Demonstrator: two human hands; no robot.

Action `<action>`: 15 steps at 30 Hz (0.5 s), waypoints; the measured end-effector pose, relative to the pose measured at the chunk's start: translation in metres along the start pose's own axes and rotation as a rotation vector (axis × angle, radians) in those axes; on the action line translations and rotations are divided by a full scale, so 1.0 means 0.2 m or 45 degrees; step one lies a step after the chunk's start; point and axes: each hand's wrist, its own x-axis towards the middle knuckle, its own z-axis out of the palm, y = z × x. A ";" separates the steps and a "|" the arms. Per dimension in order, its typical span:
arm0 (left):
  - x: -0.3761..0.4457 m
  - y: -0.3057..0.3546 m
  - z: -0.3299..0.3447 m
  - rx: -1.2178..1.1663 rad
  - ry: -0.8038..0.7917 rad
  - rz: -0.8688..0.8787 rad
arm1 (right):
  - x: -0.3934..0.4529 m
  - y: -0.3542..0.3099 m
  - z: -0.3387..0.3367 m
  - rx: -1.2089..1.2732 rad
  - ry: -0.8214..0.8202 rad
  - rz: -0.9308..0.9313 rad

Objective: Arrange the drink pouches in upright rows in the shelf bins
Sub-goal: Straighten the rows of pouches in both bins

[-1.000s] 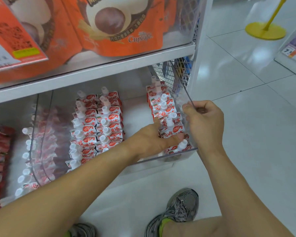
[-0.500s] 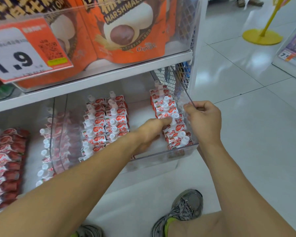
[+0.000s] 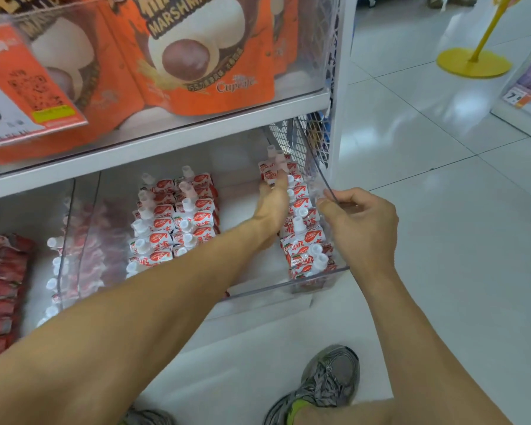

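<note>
**Tidying the pouches at the end of the shelf**

White shiny floor tiles (image 3: 426, 210) fill the right side of the shop, and a yellow stand (image 3: 474, 61) sits far back on them. On the left is a white shelf (image 3: 166, 142) with two levels. Big orange marshmallow bags (image 3: 196, 56) sit on the top level, with an orange price tag (image 3: 28, 87) in front of them.

On the low level sits a clear bin (image 3: 288, 286), pulled partly out so the person can reach in. Inside it, drink pouches (image 3: 181, 216) stand in rows in the middle, caps up. One more row of pouches (image 3: 304, 234) runs along the right wall of the bin. More pouches lie in the next bin on the left, blurry behind the plastic.

The right hand (image 3: 359, 228) grips the thin top edge of the bin's right wall, fingers curled over it. I think this keeps the bin steady.

The left hand (image 3: 272, 204) reaches deep into the bin, beside the right row. Its fingers touch a pouch near the back. I cannot tell if they grip it or just push it. It looks like the person is setting the back pouches up straight, so the row stays neat.

A grey shoe (image 3: 322, 391) shows at the bottom.
</note>
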 end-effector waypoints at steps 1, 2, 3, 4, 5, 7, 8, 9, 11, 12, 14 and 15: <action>0.02 -0.01 -0.01 0.031 -0.002 0.003 | 0.00 0.00 -0.01 -0.011 -0.002 -0.024; 0.04 -0.01 -0.03 0.036 -0.014 -0.004 | 0.00 0.00 -0.01 -0.017 -0.005 -0.038; 0.06 -0.01 -0.05 0.022 -0.002 0.001 | 0.00 0.00 -0.01 -0.019 -0.012 -0.045; 0.11 -0.02 -0.06 -0.012 0.022 0.003 | 0.00 0.00 -0.01 -0.017 -0.019 -0.047; 0.16 -0.03 -0.05 -0.055 0.034 0.002 | 0.00 0.01 -0.02 -0.009 -0.021 -0.050; 0.26 -0.07 -0.03 -0.068 0.062 -0.007 | 0.00 0.01 -0.02 0.003 -0.021 -0.061; 0.25 -0.05 -0.02 -0.063 0.064 -0.006 | 0.00 0.01 -0.01 -0.001 -0.021 -0.069; 0.25 -0.05 -0.03 -0.062 0.057 0.008 | -0.01 0.01 -0.01 -0.004 -0.019 -0.072; 0.20 -0.01 -0.06 0.007 0.000 0.022 | -0.01 0.01 -0.01 -0.003 -0.010 -0.071; 0.16 0.01 -0.09 0.054 -0.041 0.017 | -0.01 0.00 -0.02 -0.007 -0.009 -0.072; 0.07 0.10 -0.15 0.181 -0.147 0.039 | -0.01 0.00 -0.02 -0.005 -0.005 -0.056; 0.03 0.14 -0.18 0.252 -0.192 0.080 | -0.02 0.00 -0.01 0.004 0.003 -0.042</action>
